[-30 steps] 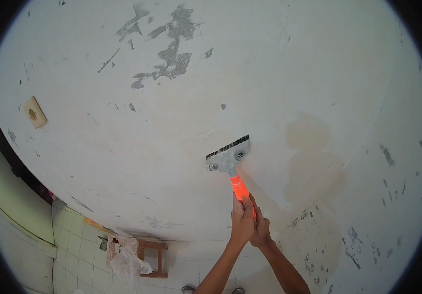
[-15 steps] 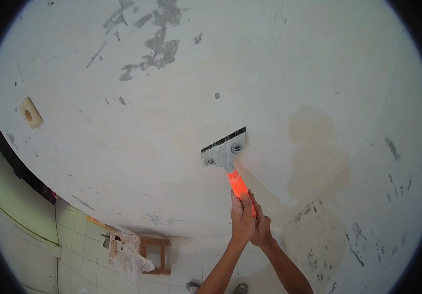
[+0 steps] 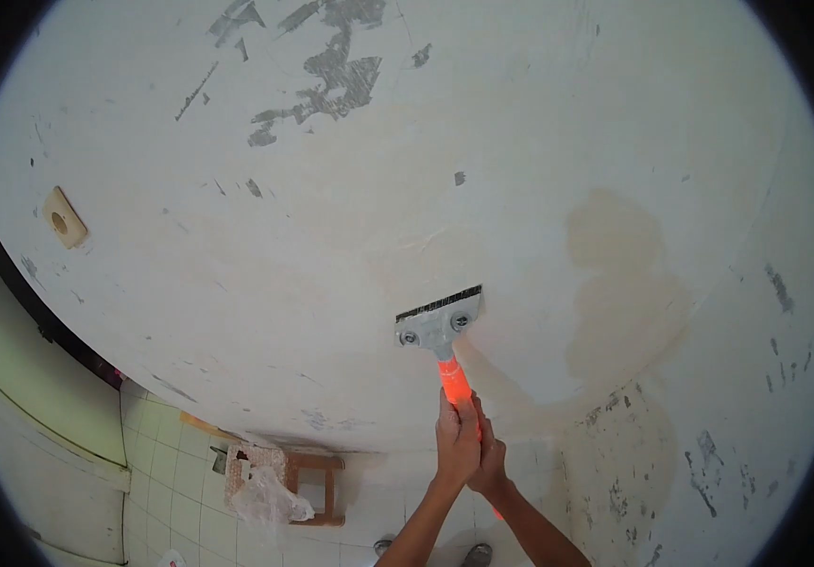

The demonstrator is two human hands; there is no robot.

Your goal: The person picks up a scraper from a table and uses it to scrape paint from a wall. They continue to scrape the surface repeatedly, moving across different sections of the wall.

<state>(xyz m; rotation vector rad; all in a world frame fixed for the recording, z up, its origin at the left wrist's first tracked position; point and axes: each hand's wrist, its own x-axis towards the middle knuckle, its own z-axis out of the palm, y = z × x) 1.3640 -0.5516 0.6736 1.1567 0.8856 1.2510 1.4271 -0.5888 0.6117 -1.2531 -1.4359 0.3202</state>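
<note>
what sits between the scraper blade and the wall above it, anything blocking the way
Nothing visible does. The scraper blade lies right against the wall, with only bare paint and a tan patch around it. Both hands, left hand and right hand, grip its orange handle directly.

Scraper handle [image 3: 457, 386] lower part hidden inside hands; forearms cut off.
</note>
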